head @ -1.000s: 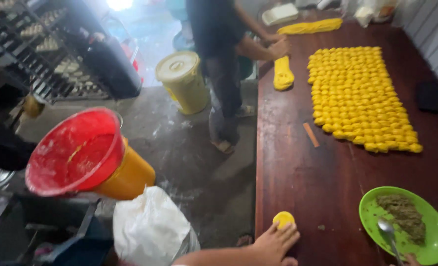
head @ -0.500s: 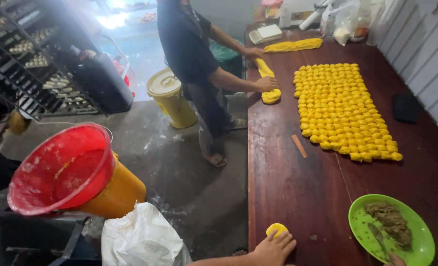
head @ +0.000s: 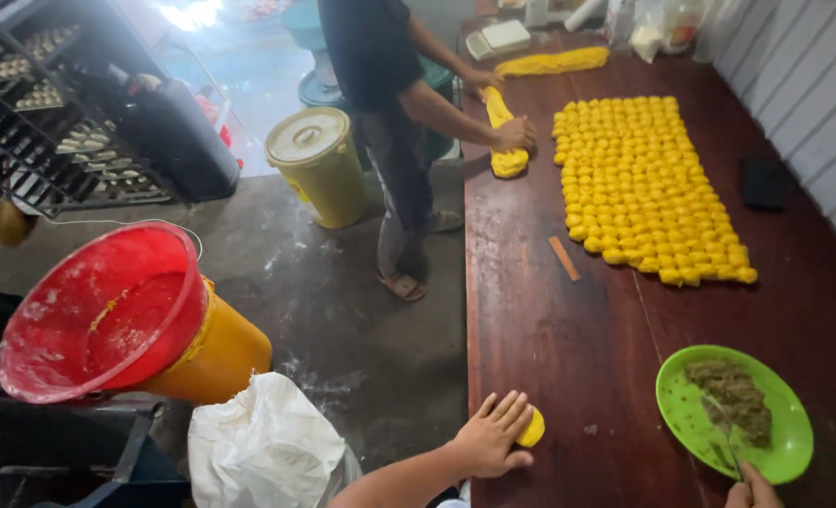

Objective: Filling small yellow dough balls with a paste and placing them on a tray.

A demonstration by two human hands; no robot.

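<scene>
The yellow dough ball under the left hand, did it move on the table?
No. The yellow dough ball stays under the left hand, near the table's front edge, left of the green plate.

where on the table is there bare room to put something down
Bare wood lies between the left hand on its yellow dough ball and the grid of yellow dough balls, around the small wooden stick. The round green plate crowds the near right.
</scene>
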